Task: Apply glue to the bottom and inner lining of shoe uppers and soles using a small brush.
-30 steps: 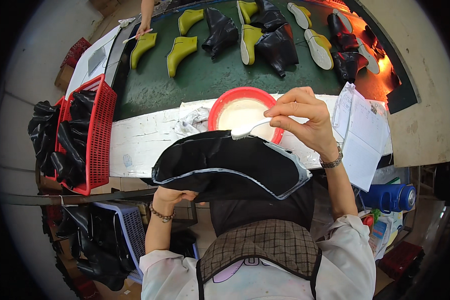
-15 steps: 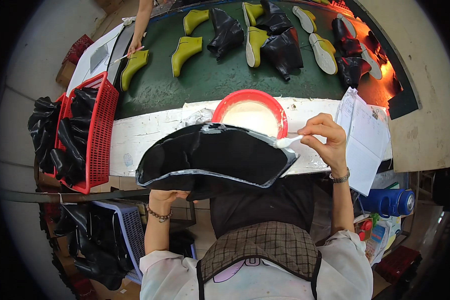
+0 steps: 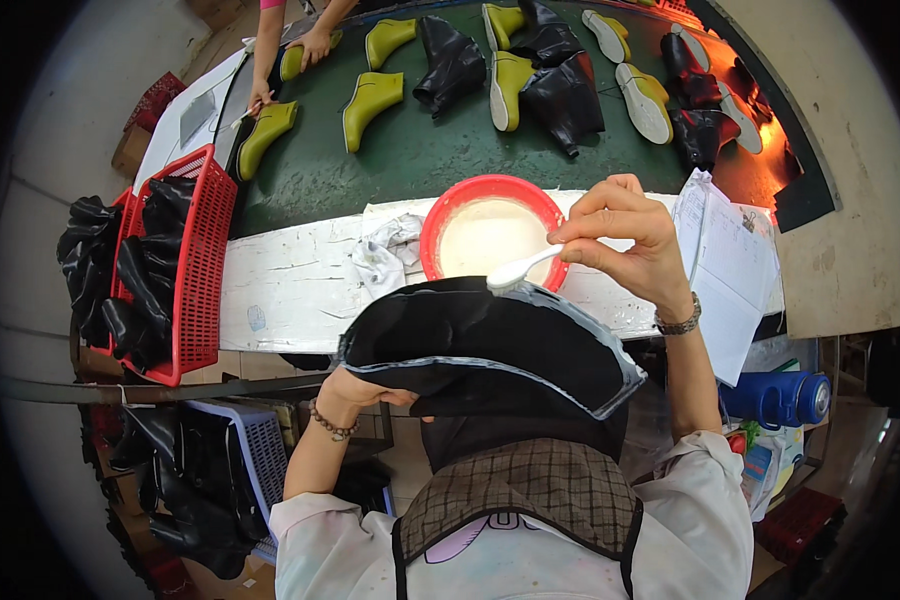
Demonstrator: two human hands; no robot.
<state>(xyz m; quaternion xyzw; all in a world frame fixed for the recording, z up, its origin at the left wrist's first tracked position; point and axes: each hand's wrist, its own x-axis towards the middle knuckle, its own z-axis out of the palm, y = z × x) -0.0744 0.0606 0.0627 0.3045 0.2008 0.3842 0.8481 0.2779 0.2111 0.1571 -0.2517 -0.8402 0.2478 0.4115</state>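
My left hand grips a black boot upper from below at its left end, fingers partly hidden behind it. The upper is held opened out, with whitish wet paste along its edges. Between the fingertips of my right hand is the handle of a small white brush, shaped like a toothbrush. Its bristles touch the upper's far edge near the middle. Just behind the upper stands a red bowl of cream-coloured liquid, its near rim partly covered by the upper.
A crumpled white cloth lies left of the bowl, papers to the right. On the green conveyor rest several yellow-green shoe lasts and black boots. Red baskets hold black uppers. Another person's hands work at far left.
My right hand has carried the brush left along the upper's far edge. The upper has shifted right and tilted, uncovering more of the bowl. The other person's second hand has appeared on a last.
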